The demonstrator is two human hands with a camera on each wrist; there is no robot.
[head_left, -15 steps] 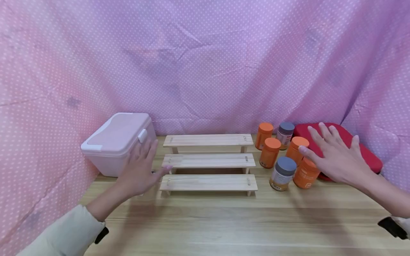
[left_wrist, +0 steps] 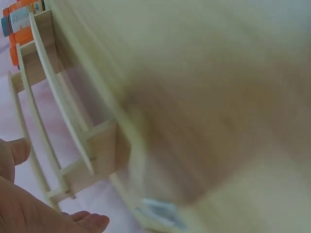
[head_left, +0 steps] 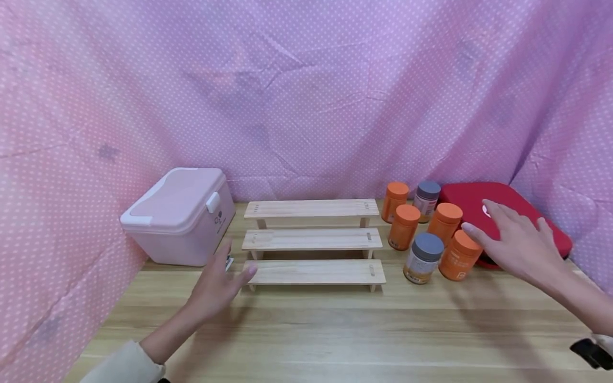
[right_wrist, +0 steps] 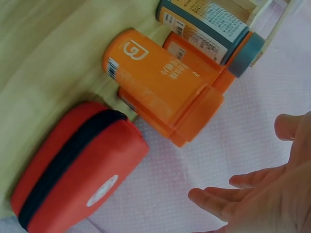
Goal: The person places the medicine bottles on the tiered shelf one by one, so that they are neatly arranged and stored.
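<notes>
1. The left hand hangs above the desk; its grip is apart, thumb spread from the fingers. In the head view, the thumb tip overlaps the left end of the three-tier wooden rack.
2. The right hand is over the red case, its grip apart too, thumb clear of the fingers.
3. Just left of that hand, four orange jars and two grey-lidded jars stand upright in a cluster, right of the rack.
4. A pink box with its lid down sits left of the rack.
5. Near the left fingers lies a small object, too blurred to identify.
</notes>
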